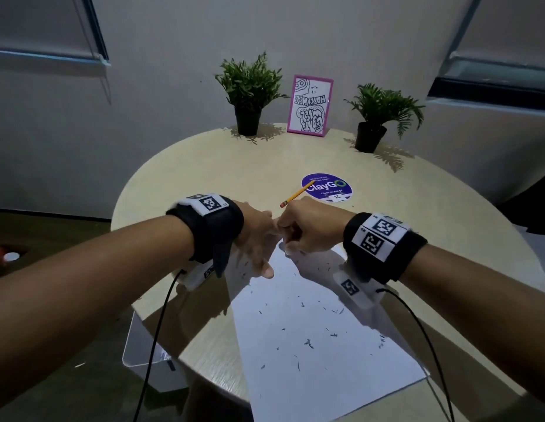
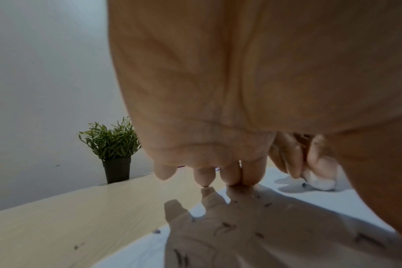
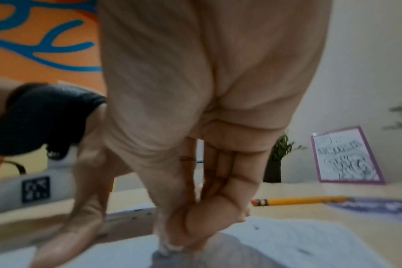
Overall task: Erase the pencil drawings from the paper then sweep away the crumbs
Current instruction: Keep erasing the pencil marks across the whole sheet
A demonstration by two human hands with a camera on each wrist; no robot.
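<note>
A white sheet of paper (image 1: pixel 310 354) lies on the round wooden table (image 1: pixel 204 178), strewn with dark eraser crumbs (image 1: pixel 308 343). My left hand (image 1: pixel 259 242) presses the sheet's far left part with straight fingers (image 2: pixel 230 179); crumbs (image 2: pixel 225 226) lie in its shadow. My right hand (image 1: pixel 298 233) is curled at the paper's far edge, pinching a small white eraser (image 2: pixel 321 183) against the sheet; the eraser (image 3: pixel 168 244) is mostly hidden by fingers in the right wrist view. A yellow pencil (image 1: pixel 295 194) lies just beyond the hands.
Two potted plants (image 1: pixel 249 95) (image 1: pixel 377 117) and a purple-framed drawing (image 1: pixel 309 106) stand at the table's far edge. A round purple sticker (image 1: pixel 327 187) sits under the pencil tip. A white object (image 1: pixel 143 354) stands below the table's left side.
</note>
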